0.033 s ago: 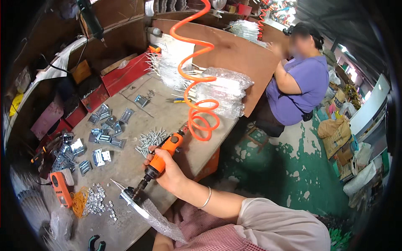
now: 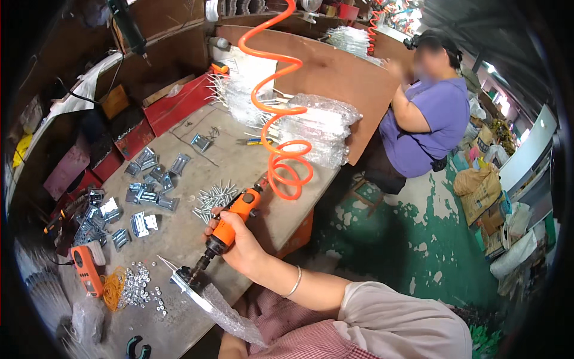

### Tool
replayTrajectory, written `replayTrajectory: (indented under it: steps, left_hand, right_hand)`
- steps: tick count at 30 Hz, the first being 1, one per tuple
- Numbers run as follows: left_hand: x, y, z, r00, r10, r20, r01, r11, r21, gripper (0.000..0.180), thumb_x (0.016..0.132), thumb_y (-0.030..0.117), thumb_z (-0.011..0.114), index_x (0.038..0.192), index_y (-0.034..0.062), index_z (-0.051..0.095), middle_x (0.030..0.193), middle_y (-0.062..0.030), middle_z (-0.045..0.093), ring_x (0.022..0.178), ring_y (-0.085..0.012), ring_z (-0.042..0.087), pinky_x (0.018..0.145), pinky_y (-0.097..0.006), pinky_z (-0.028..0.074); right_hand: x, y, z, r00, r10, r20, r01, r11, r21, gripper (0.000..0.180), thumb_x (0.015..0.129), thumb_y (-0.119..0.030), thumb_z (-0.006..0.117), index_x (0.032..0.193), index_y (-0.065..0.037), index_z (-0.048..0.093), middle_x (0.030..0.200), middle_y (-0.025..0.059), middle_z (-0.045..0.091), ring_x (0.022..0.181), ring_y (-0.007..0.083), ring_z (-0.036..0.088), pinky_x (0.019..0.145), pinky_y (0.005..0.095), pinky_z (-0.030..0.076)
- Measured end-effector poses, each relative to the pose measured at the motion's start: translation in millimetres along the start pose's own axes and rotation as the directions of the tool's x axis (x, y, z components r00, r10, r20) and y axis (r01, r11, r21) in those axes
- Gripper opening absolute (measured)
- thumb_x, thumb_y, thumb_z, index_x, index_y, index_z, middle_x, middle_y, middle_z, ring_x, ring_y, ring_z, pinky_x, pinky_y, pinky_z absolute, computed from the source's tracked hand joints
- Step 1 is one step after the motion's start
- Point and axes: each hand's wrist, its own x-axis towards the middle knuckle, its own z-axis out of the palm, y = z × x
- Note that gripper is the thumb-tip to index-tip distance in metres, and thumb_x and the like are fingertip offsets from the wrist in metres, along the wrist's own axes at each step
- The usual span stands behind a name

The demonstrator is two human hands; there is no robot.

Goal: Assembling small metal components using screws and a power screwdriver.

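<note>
1. A bagged metal part (image 2: 209,299) juts over the near bench edge, its clear wrap trailing toward the person's lap. The left hand is hidden below it, so I cannot tell its grip.
2. The right hand (image 2: 239,242) is wrapped tight round an orange air driver (image 2: 230,224), tilted down to the left, with its bit touching a bracket (image 2: 182,278) at the top end of the bagged part.
3. Just left of that lie loose washers (image 2: 139,290) on the bench (image 2: 239,161), beside a coil of orange bands (image 2: 110,290) and an orange meter (image 2: 86,269).
4. Near the driver's rear end sits a heap of screws (image 2: 212,200); further left are scattered metal brackets (image 2: 149,185).
5. An orange coiled hose (image 2: 281,149) rises from the driver toward the top.
6. Behind it lie stacked clear bags (image 2: 317,128).
7. Farthest, a person in purple (image 2: 427,119) sits at the bench end.
</note>
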Motion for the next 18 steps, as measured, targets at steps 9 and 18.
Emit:
replayTrajectory:
  steps: [9, 18]
  left_hand:
    - [-137, 79, -104, 0.683, -0.686, 0.253, 0.709, 0.706, 0.0, 0.02, 0.075, 0.009, 0.065, 0.095, 0.0059, 0.065, 0.093, -0.0164, 0.066, 0.077, -0.0325, 0.066, 0.069, -0.039, 0.053]
    - [-82, 115, -202, 0.735, -0.648, -0.2, 0.568, 0.75, -0.34, 0.013, 0.069, -0.001, 0.072, 0.082, -0.0008, 0.068, 0.079, -0.0083, 0.066, 0.07, -0.0154, 0.062, 0.062, -0.026, 0.049]
  right_hand:
    - [-3, -14, 10, 0.993, -0.074, -0.095, 0.074, 0.997, 0.003, 0.026, 0.083, -0.016, 0.063, 0.105, -0.007, 0.052, 0.083, 0.0047, 0.055, 0.075, 0.0163, 0.058, 0.076, 0.0345, 0.052]
    - [1, -7, 9, 0.998, -0.068, 0.0, 0.068, 0.991, -0.117, 0.024, 0.087, -0.022, 0.057, 0.104, -0.008, 0.05, 0.081, 0.0033, 0.05, 0.078, 0.0154, 0.051, 0.084, 0.0348, 0.043]
